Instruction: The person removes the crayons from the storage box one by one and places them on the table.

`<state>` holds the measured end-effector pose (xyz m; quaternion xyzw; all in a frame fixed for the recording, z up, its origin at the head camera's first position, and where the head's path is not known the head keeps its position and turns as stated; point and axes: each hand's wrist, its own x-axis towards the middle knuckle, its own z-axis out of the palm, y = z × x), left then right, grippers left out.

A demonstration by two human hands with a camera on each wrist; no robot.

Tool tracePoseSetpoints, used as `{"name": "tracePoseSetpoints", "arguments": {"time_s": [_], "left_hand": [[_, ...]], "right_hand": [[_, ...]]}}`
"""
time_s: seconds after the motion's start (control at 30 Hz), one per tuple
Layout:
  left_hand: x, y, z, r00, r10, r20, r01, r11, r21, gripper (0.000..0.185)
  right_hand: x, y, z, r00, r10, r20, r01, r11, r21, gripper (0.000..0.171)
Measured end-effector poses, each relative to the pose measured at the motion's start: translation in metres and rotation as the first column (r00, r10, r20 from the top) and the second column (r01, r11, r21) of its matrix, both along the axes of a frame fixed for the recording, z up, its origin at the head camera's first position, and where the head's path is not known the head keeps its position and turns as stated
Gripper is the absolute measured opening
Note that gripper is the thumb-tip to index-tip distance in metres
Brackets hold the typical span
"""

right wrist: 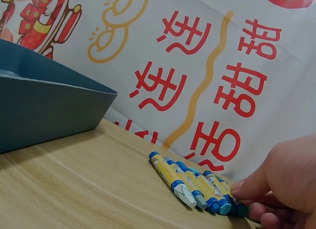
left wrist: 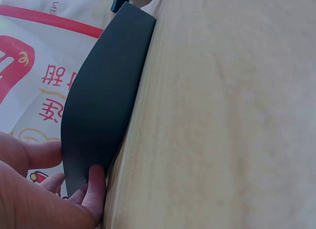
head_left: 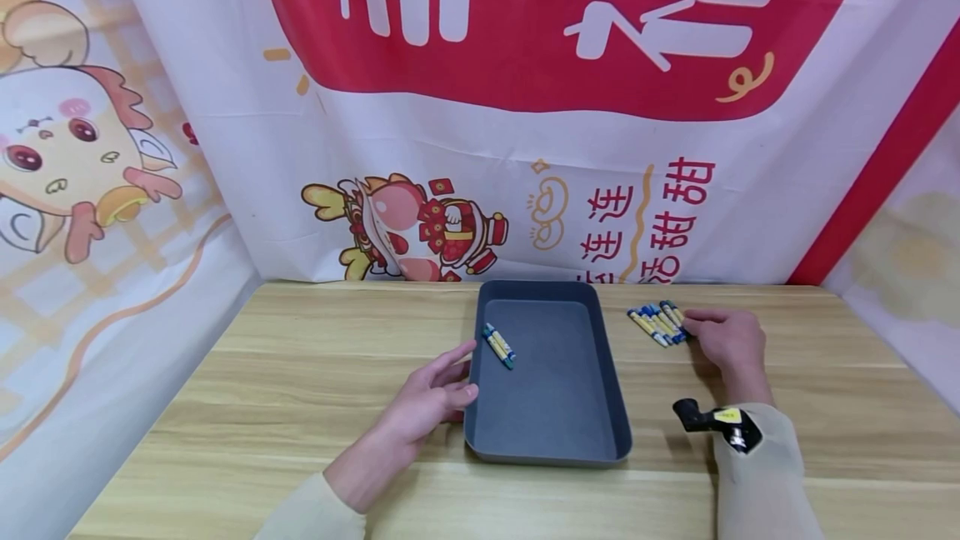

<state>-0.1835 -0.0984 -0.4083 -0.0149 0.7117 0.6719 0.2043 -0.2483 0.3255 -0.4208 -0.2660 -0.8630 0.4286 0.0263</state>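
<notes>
A dark grey rectangular tray [head_left: 551, 407] stands on the table, with two crayons [head_left: 499, 346] lying inside near its left wall. My left hand [head_left: 429, 397] touches the outside of that wall, its fingers loosely extended; in the left wrist view, fingertips [left wrist: 97, 177] rest against the wall. To the right of the tray lies a row of several crayons [head_left: 654, 325] in yellow and blue wrappers. My right hand [head_left: 731, 346] is at the right end of this row. Its thumb and curled fingers pinch the outermost crayon, a dark green-tipped one [right wrist: 240, 210], still beside the others.
The wooden table [head_left: 315, 357] ends at a printed cloth backdrop [head_left: 450, 123], close behind the tray and crayons. More printed cloth [head_left: 97, 290] hangs at the left side. A black camera mount [head_left: 697, 417] is strapped to my right wrist.
</notes>
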Motion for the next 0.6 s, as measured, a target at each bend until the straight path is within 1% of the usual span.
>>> {"name": "tracePoseSetpoints", "arguments": {"time_s": [0.13,0.27,0.47,0.6], "left_hand": [[0.0,0.0,0.0,1.0,-0.002,-0.002,0.002,1.0,0.0,0.066],[0.0,-0.001,0.0,1.0,-0.004,-0.005,0.004,1.0,-0.002,0.066],[0.0,-0.001,0.0,1.0,-0.008,-0.008,0.008,1.0,0.0,0.067],[0.0,0.0,0.0,1.0,-0.009,-0.008,0.009,1.0,-0.001,0.067]], "right_hand": [[0.0,0.0,0.001,0.999,-0.014,-0.033,0.014,1.0,-0.005,0.046],[0.001,0.0,0.006,0.999,-0.017,-0.042,0.014,0.998,-0.058,0.05],[0.002,-0.005,0.019,0.998,0.013,-0.057,-0.022,0.987,-0.158,0.056],[0.001,-0.011,0.027,0.996,0.038,-0.074,-0.052,0.981,-0.185,0.06]]}}
